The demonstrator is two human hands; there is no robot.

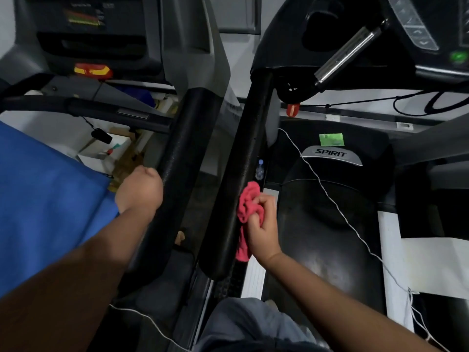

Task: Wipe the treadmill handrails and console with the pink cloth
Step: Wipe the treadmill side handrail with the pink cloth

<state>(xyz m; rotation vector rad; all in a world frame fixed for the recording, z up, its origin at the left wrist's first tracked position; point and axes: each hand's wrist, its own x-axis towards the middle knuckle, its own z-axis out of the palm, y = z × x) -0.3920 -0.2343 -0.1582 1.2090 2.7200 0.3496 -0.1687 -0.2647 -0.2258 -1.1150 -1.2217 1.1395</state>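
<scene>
Two treadmills are seen side by side, and two padded black handrails run between them. The handrail [236,179] belonging to the treadmill on the right is taken as the landmark. One pink cloth [247,212] is bunched against the right side of this handrail, toward its near end, with a tail of it hanging down beside the rail. The cloth is clutched by the right hand [264,224], whose fingers are curled round the bunched fabric. To the left of the landmark rail lies the neighbouring handrail [177,179], and just left of that the left hand [139,189] is clenched into a fist; whether the rail is actually touched by it cannot be told.

To the right of the landmark rail, one motor cover [332,154] carries the word "SPIRIT" in dark letters on a silver plate, and one green sticker [331,139] above it is too blurred to be read. One small water bottle [260,170] is seen just beside the rail's right edge. One white cord [327,194] is strung across the belt. One red safety clip [293,109] hangs at the rail's far end, and one console [426,34] with arrow buttons and one lit green button [458,57] is set beyond it. A second console [88,29] stands far left of the rail; its writing is illegible.
</scene>
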